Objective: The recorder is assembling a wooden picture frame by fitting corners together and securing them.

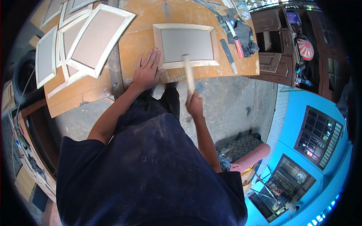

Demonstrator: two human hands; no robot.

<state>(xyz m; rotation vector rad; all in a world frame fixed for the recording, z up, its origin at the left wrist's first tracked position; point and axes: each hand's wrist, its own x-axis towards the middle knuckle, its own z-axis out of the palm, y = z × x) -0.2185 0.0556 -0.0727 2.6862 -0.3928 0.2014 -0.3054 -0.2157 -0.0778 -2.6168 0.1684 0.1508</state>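
My left fingers (151, 60) lie spread and flat on the surface (139, 41), gripping nothing; the left hand (146, 72) presses down near the surface's near edge, its fingertips just beside the lower left corner of the pale wooden frame (185, 45). My right fingers (193, 98) are closed around the lower end of a light wooden handle (188, 73), and the right hand (195, 104) sits just off the near edge, over the concrete floor (230, 101). The handle rises from that grip and crosses the frame's near rail (its top end is blurred, so I cannot tell what head it carries or whether it touches the wood).

The frame lies flat in the middle of the surface, close to the near edge, with a grey panel inside its rails. Toward the right edge I see a red-handled tool (237, 42) and a long dark tool (228, 55) lying side by side, with a heap of dark crumpled material (247, 39) beyond them. At the left end, a stack of similar framed panels (81, 37) overlaps loosely, one tilted across the others. Past the right edge stands a dark wooden cabinet (273, 41).
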